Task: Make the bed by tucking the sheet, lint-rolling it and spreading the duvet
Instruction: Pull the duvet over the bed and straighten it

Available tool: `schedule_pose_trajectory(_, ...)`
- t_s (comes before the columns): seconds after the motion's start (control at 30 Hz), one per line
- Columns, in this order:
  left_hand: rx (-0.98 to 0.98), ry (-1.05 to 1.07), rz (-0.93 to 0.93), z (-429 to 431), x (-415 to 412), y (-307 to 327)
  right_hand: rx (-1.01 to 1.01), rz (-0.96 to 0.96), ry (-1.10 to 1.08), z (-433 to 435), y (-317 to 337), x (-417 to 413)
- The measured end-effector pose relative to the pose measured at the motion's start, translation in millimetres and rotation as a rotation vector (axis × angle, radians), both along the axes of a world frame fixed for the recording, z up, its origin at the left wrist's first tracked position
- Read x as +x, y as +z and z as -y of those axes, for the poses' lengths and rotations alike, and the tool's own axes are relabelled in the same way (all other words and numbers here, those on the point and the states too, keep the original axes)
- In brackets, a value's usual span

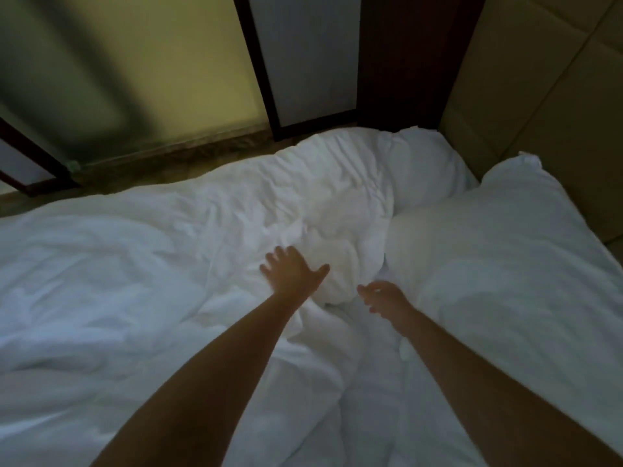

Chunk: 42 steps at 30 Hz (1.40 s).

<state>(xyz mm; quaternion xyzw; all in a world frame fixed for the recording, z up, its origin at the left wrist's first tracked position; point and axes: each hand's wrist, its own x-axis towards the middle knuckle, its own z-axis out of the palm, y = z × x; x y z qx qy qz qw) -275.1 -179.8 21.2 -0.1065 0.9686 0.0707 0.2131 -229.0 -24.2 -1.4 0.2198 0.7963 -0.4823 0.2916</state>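
A rumpled white duvet (135, 264) covers the bed, bunched into a ridge near the middle. My left hand (291, 273) lies on that ridge with its fingers spread and straight. My right hand (384, 298) hovers just right of the bunched fold, fingers loosely extended and holding nothing. A large white pillow (505, 264) lies to the right of my right hand. A second pillow (428, 160) sits at the far corner by the headboard. The sheet under the duvet is hidden.
A padded beige headboard (539, 96) runs along the right. Beyond the bed's far edge are a strip of floor (202, 153), a dark wooden frame (263, 79) and a yellowish wall. The room is dim.
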Motion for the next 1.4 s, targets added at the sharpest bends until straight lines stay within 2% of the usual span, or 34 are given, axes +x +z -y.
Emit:
schedule_pose_trajectory(0.07,-0.043,0.208,0.139,21.3,32.7,-21.5,-0.022,0.134,0.089,20.0,-20.8,43.1)
schedule_pose_trajectory(0.1,0.006,0.301,0.203,34.0,45.3,-35.0,-0.057,0.186,0.093,28.9,-30.7,64.9)
schedule_pose_trajectory(0.2,0.166,0.303,0.278,53.5,79.5,-66.9,-0.238,0.282,0.0,48.8,-53.3,117.4)
schedule_pose_trajectory(0.3,0.121,0.152,0.126,42.4,97.1,-65.8,-0.292,0.272,-0.022,54.2,-62.7,139.2)
schedule_pose_trajectory(0.37,0.15,0.043,0.004,36.8,83.4,-40.8,-0.241,0.162,-0.045,46.8,-63.8,134.8)
schedule_pose_trajectory(0.43,0.296,0.043,-0.205,45.5,48.8,3.1,-0.192,0.029,-0.038,31.7,-59.8,117.8)
schedule_pose_trajectory(0.5,0.505,0.155,-0.458,62.5,16.5,52.1,-0.217,-0.036,-0.025,12.9,-47.6,100.2)
schedule_pose_trajectory(0.53,0.597,0.2,-0.492,68.3,6.0,68.4,-0.23,-0.038,-0.029,4.9,-41.0,94.0)
schedule_pose_trajectory(0.6,0.693,0.176,-0.312,72.9,2.1,69.3,-0.245,0.006,-0.025,-1.3,-31.4,92.6)
schedule_pose_trajectory(0.67,0.663,0.099,-0.02,67.8,21.2,39.7,-0.221,0.066,-0.012,7.6,-27.6,106.7)
schedule_pose_trajectory(0.73,0.57,0.098,0.093,54.3,62.7,5.3,-0.158,0.136,0.039,24.2,-36.1,135.0)
schedule_pose_trajectory(0.77,0.556,0.13,0.104,43.4,88.3,-7.5,-0.149,0.189,0.074,31.1,-42.5,152.7)
schedule_pose_trajectory(0.83,0.534,0.17,-0.069,28.6,148.2,-29.2,-0.141,0.31,0.13,39.0,-57.7,191.7)
schedule_pose_trajectory(0.9,0.413,0.202,-0.201,25.5,214.2,-44.0,-0.118,0.385,0.124,42.8,-74.7,226.3)
schedule_pose_trajectory(0.93,0.349,0.21,-0.173,30.3,243.0,-55.0,-0.106,0.403,0.11,46.0,-82.3,240.0)
schedule_pose_trajectory(1.07,0.188,0.305,0.155,50.3,314.7,-91.0,-0.129,0.387,0.161,76.4,-93.7,279.0)
schedule_pose_trajectory(1.17,0.174,0.244,0.137,55.1,329.0,-106.7,-0.206,0.316,0.164,97.7,-101.5,302.2)
schedule_pose_trajectory(1.27,0.162,0.182,0.112,68.4,325.0,-111.9,-0.173,0.351,0.143,107.0,-100.3,319.3)
schedule_pose_trajectory(1.33,0.187,0.115,0.117,80.1,322.1,-105.1,-0.207,0.377,0.067,104.3,-88.6,326.2)
schedule_pose_trajectory(1.4,0.236,0.03,0.098,80.2,321.9,-87.6,-0.177,0.32,0.078,89.9,-66.6,334.1)
